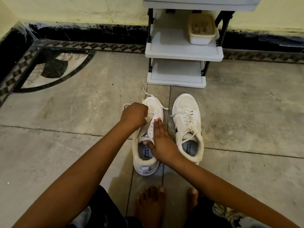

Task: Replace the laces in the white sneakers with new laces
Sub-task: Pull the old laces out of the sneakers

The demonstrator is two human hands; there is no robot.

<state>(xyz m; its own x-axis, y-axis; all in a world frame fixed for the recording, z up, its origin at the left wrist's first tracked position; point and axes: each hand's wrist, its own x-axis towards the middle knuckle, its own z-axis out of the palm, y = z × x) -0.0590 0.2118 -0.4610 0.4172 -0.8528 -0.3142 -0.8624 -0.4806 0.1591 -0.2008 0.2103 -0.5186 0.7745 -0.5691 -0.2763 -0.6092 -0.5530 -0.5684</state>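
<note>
Two white sneakers stand side by side on the stone floor, toes pointing away from me. The left sneaker (144, 155) has most eyelets bare, with a loose white lace (148, 94) trailing over its toe. My left hand (134, 115) is curled over the front of its tongue, pinching the lace there. My right hand (160, 140) lies with straight fingers along the shoe's right eyelet row, thumb on the tongue. The right sneaker (187, 127) is fully laced and untouched.
A white plastic shoe rack (182, 53) with black posts stands against the wall just beyond the sneakers, a lidded tub (201, 29) on its middle shelf. My bare feet (150, 204) rest on the floor just behind the shoes. Patterned tiles lie at the far left.
</note>
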